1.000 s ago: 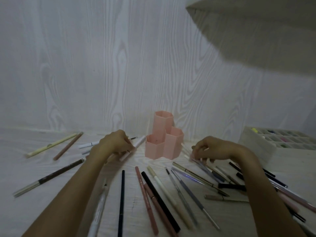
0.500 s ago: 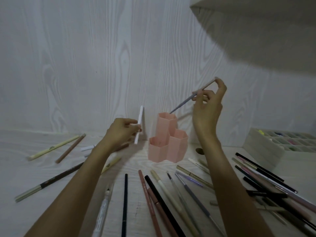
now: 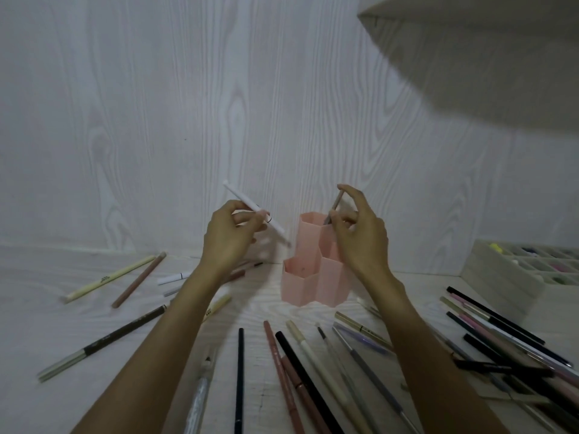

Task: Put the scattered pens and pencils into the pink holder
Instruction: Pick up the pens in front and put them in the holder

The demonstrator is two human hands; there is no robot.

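The pink holder (image 3: pixel 302 285), made of joined hexagonal cups, stands on the pale table near the back wall. My right hand (image 3: pixel 360 233) is just above and in front of its tall rear cups, pinching a grey-brown pencil (image 3: pixel 334 206) whose lower end dips into a cup. My left hand (image 3: pixel 230 238), left of the holder, grips a white pen (image 3: pixel 250 206) tilted with its tip pointing down toward the holder. Several pens and pencils (image 3: pixel 300 380) lie scattered on the table in front.
A pale compartment tray (image 3: pixel 501 270) with small items sits at the right. More pens (image 3: pixel 498 333) lie beside it. A yellow pencil (image 3: pixel 109 278) and a brown one (image 3: pixel 139 280) lie at the left. An overhanging shelf (image 3: pixel 470 48) is at the upper right.
Both hands lifted a pen off the table. My right hand has come down from high up, bringing its pencil's tip into the holder. My left hand has raised and tilted the white pen.
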